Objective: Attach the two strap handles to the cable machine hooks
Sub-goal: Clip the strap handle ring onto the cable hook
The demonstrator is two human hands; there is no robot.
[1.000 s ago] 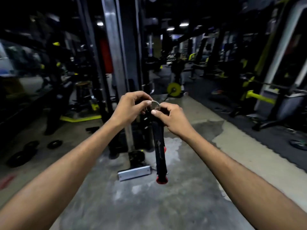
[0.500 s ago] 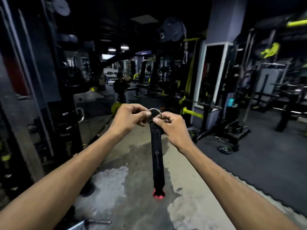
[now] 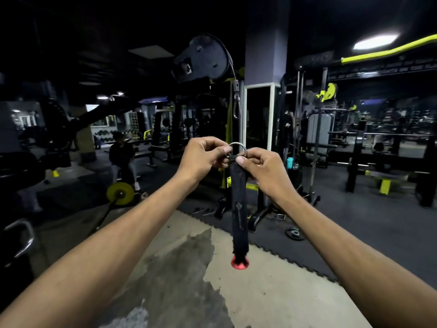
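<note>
A black strap handle (image 3: 239, 204) hangs straight down in front of me, with a red end cap at its bottom and a metal ring (image 3: 238, 147) at its top. My left hand (image 3: 203, 155) pinches the ring's left side. My right hand (image 3: 262, 166) pinches the strap top just under the ring. Above the ring, apart from it, a metal snap hook (image 3: 236, 107) dangles on a cable from a dark pulley (image 3: 205, 59). I see only one strap handle.
Concrete floor lies below, meeting dark rubber mats (image 3: 354, 233) to the right. A grey pillar (image 3: 267, 39) stands behind the hook. A person (image 3: 121, 157) sits on a bench at left near a yellow plate (image 3: 120, 193). Racks and benches fill the background.
My view has swung right and upward, away from the machine's upright, bringing the pulley and hanging hook into sight. Both hands have kept the same hold on the strap and raised it.
</note>
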